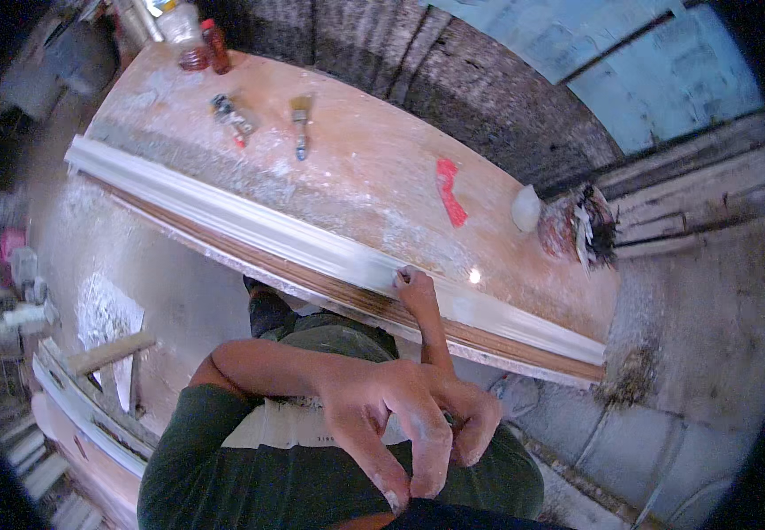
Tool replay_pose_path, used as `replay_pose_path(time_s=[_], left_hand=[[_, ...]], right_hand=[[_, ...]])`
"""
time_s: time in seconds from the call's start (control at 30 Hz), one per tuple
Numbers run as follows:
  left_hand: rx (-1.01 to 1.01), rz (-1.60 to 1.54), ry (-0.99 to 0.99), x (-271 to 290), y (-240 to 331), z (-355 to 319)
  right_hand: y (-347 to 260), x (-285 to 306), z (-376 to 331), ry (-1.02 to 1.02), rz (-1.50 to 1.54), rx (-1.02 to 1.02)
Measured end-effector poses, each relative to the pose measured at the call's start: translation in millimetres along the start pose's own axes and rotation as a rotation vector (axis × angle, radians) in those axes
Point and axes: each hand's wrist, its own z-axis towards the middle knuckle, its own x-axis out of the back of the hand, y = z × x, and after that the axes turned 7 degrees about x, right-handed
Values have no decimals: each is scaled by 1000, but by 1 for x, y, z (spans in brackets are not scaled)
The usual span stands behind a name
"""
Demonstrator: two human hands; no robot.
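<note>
Close in front of me, my left hand (409, 424) is raised over my dark green shirt, palm turned down. Its thumb and finger are pinched together by a dark edge at the bottom of the picture, and what they hold, if anything, is hidden. Beyond it, my right hand (415, 290) rests with curled fingers on a long white-painted moulding (312, 253). Whatever lies inside those fingers is too small to tell. The moulding runs slantwise along the near edge of the workbench (356, 190), with a bare brown wood strip (267, 256) along its near side.
On the bench lie a paintbrush (301, 128), a paint-smeared tool (234, 119) and a red strip (449, 193). Bottles (214, 46) stand far left; a white lump (526, 208) and a cluttered container (568, 231) sit at right. A wooden frame (99, 389) is at lower left.
</note>
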Motion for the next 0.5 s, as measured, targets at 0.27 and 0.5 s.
replay_pose_path(time_s=[0.27, 0.5], left_hand=[[-133, 125, 82, -9, 83, -59], [-51, 579, 228, -6, 173, -144]], right_hand=[[-65, -60, 40, -32, -75, 166], [-156, -98, 99, -123, -233, 240]])
